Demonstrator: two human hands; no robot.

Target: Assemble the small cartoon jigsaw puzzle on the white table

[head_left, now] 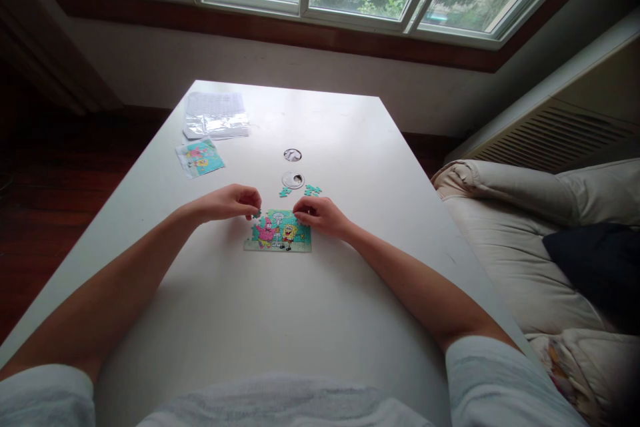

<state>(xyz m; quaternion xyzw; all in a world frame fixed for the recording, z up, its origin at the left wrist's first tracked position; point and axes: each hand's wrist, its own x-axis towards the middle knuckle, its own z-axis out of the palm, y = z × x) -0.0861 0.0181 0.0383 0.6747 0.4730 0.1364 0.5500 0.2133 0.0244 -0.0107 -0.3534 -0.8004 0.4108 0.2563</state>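
Note:
A partly assembled jigsaw puzzle [279, 233] with pink and yellow cartoon figures on a turquoise ground lies flat on the white table. Above its ragged upper left corner, my left hand [240, 202] pinches a small teal puzzle piece [257, 214]. My right hand [319, 215] rests at the upper right corner of the puzzle, its fingers curled together at the edge; whatever they may hold is hidden. Just beyond the puzzle are two small groups of loose teal pieces, one on the left [285, 193] and one on the right [313, 191].
Two round lids or discs [293, 155] lie farther up the white table [280, 320]. At the back left are a picture card [201, 157] of the cartoon and a clear plastic bag [216, 115] with paper. A light sofa [480, 253] stands on the right, windows beyond.

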